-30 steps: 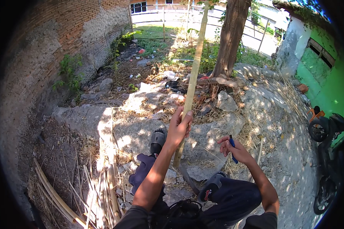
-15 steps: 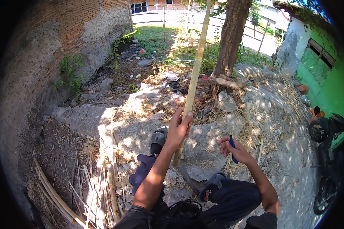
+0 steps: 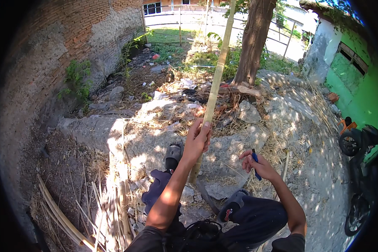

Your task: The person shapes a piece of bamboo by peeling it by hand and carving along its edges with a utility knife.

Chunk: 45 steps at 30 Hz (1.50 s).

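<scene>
A long split bamboo strip (image 3: 217, 80) stands upright in front of me, its top leaning a little to the right and away. Wrapped round its lower part is my left hand (image 3: 197, 138), the thumb lying along the face. The strip's lower end hangs just above the ground between my feet. My right hand (image 3: 258, 165), held apart from the strip at the right, is closed on a blue pen (image 3: 255, 161). Below the strip's end, a dark curved flat object (image 3: 208, 197) lies between my shoes; I cannot make out its kind.
Cut bamboo strips (image 3: 122, 210) lie in a heap at lower left, beside curved poles (image 3: 61, 212). A rough stone ledge (image 3: 222, 157) crosses ahead, with a tree trunk (image 3: 256, 42) behind it. A brick wall (image 3: 80, 33) bounds the left; a motorcycle (image 3: 357, 176) stands at the right.
The top of the bamboo strip has tilted slightly to the right, turning a little in my left hand. My right hand and the pen have stayed in place.
</scene>
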Motion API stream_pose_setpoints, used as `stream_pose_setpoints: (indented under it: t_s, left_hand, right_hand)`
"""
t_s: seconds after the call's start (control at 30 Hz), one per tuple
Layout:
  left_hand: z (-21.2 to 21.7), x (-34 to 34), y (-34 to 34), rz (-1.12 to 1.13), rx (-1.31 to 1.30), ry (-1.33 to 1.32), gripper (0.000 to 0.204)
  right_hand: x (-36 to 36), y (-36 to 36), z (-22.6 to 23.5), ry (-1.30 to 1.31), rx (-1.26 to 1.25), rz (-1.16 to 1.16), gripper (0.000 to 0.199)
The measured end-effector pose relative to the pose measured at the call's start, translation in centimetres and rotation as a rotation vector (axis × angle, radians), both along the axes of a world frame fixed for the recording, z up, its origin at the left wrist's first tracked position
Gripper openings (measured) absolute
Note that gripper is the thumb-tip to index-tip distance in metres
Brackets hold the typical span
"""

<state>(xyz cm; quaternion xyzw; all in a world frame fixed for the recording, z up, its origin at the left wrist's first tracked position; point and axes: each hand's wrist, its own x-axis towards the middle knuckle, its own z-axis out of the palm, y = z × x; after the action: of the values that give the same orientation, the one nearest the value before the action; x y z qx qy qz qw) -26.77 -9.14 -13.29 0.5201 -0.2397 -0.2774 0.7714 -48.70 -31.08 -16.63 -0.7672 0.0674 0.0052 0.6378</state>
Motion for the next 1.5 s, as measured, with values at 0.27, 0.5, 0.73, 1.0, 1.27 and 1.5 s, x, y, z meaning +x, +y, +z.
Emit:
stream_pose_setpoints:
  t_s: [0.27, 0.5, 0.73, 1.0, 1.27, 1.5]
  left_hand:
    - [-0.5, 0.9, 0.3, -0.205, -0.076, 0.18, 0.043]
    - [-1.6, 0.3, -0.4, -0.261, 0.031, 0.235, 0.035]
    - [-1.3, 0.7, -0.9, -0.198, 0.033, 0.296, 0.031]
    - [-1.3, 0.4, -0.7, -0.214, 0.064, 0.249, 0.032]
    - [-1.1, 0.5, -0.6, -0.206, 0.07, 0.268, 0.033]
    - [-1.0, 0.7, -0.4, -0.197, 0.05, 0.287, 0.037]
  right_hand:
    - [-0.2, -0.1, -0.2, 0.011, 0.009, -0.007, 0.04]
    - [-0.1, -0.2, -0.6, 0.019, 0.015, -0.001, 0.039]
    - [0.0, -0.5, -0.4, 0.001, -0.044, -0.001, 0.038]
    - [0.1, -0.3, -0.5, 0.024, -0.031, 0.009, 0.04]
    - [0.2, -0.3, -0.7, 0.018, -0.026, 0.012, 0.041]
    - [0.4, -0.2, -0.5, 0.035, -0.017, 0.022, 0.042]
